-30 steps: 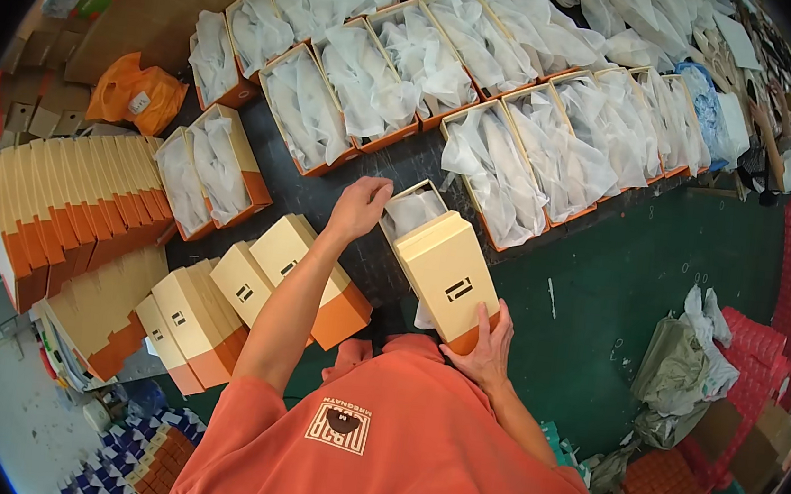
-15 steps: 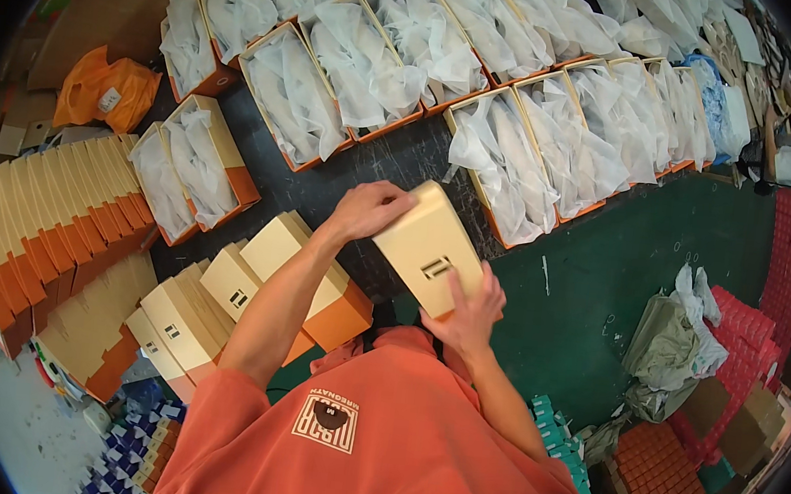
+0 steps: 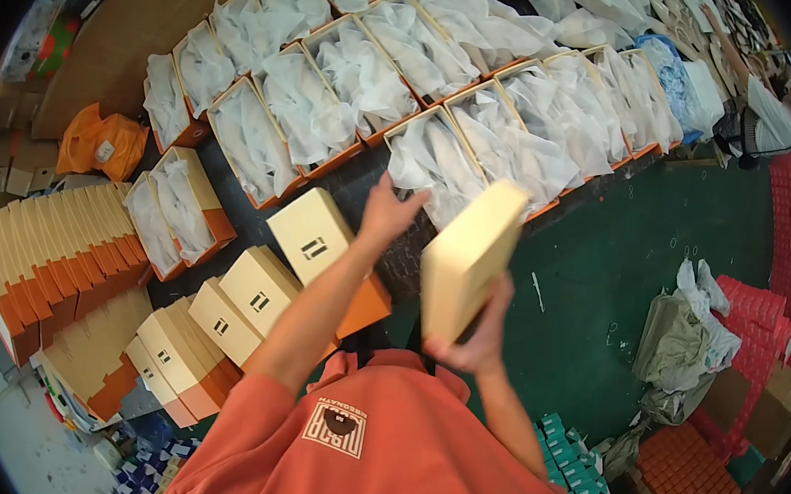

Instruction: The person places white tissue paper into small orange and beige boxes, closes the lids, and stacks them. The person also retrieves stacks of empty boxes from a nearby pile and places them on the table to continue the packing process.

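A cream cardboard shoebox lid (image 3: 473, 250) is tilted up in front of me, slightly blurred. My right hand (image 3: 480, 336) grips its lower end. My left hand (image 3: 393, 212) is free of it, fingers apart, at the near edge of an open shoebox whose white tissue (image 3: 428, 155) bulges out. The fingertips reach the tissue, but whether they touch it I cannot tell. Below my left forearm stands a closed cream-and-orange shoebox (image 3: 312, 241), with several more closed shoeboxes (image 3: 254, 286) beside it to the left.
Open shoeboxes filled with tissue (image 3: 364, 82) cover the far side of the dark table. Nested cream-and-orange cartons (image 3: 62, 244) stand at left, near an orange bag (image 3: 103, 143). Grey-green plastic bags (image 3: 682, 341) lie on the right. Another person (image 3: 769, 121) is at far right.
My left hand has let go of the lid and moved toward the tissue-filled box. The right hand keeps hold of the lid, which has turned from facing up to standing on a slant.
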`<state>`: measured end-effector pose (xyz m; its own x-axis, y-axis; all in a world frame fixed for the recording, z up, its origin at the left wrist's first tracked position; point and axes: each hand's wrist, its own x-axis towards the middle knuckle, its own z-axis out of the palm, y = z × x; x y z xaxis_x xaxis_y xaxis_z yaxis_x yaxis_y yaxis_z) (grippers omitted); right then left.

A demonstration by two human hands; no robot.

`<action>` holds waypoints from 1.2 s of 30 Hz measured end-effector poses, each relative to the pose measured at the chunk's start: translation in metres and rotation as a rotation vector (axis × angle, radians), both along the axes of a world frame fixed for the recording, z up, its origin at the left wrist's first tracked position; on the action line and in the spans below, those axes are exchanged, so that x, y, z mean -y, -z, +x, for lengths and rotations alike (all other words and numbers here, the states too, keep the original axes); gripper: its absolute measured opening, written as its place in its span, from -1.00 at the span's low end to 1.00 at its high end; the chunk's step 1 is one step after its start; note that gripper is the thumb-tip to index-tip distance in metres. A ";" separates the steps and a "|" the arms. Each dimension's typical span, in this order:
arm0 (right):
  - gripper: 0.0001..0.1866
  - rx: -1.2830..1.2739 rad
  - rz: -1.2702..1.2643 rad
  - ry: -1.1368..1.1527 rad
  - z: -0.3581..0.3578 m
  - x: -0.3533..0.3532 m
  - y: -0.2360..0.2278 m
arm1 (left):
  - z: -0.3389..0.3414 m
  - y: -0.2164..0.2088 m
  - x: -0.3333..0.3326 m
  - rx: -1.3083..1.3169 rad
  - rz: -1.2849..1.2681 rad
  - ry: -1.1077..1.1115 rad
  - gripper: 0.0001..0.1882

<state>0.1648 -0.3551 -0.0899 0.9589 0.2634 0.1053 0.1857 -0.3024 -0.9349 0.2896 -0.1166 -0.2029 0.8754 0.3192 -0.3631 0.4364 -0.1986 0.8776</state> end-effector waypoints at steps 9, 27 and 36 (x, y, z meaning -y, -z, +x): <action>0.27 0.059 -0.759 -0.032 -0.038 0.083 0.062 | -0.046 -0.037 0.023 0.173 0.410 -0.050 0.05; 0.31 -0.008 -1.096 -0.244 0.093 -0.044 0.055 | 0.027 -0.021 -0.002 0.065 0.665 0.032 -0.80; 0.06 0.119 -0.845 -0.387 0.126 -0.093 0.074 | -0.266 -0.007 -0.067 -0.425 1.106 -0.391 -0.32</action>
